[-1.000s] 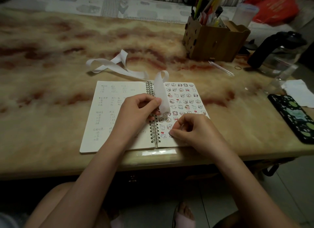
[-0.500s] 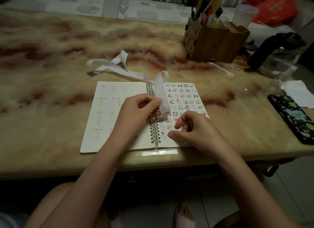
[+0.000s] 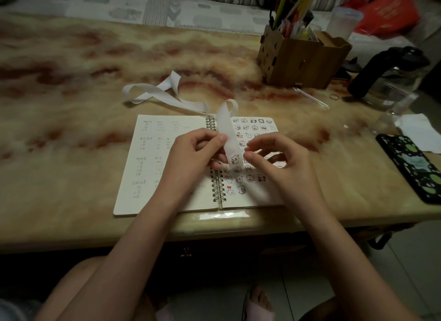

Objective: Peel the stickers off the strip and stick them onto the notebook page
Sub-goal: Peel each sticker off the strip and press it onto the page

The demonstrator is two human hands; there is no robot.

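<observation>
Pinching the white strip (image 3: 228,132) between thumb and fingers, the left hand (image 3: 193,153) is holding it up over the spiral of the open notebook (image 3: 152,167). The notebook is lying by the near edge of the bench (image 3: 71,134). One little sticker (image 3: 235,158) is showing at the strip's low end, and the rest of the strip is trailing back in loops toward the middle of the bench.

The right hand (image 3: 281,163) is curling its thumb and first finger just beside that sticker. It is blurry, so I cannot tell if it is touching or gripping anything.

Both hands are covering parts of the pages and hiding some of the stuck-on stickers. The writing on the left page is too small to read. By the right edge, a phone (image 3: 412,167) is getting cut off by the picture.
</observation>
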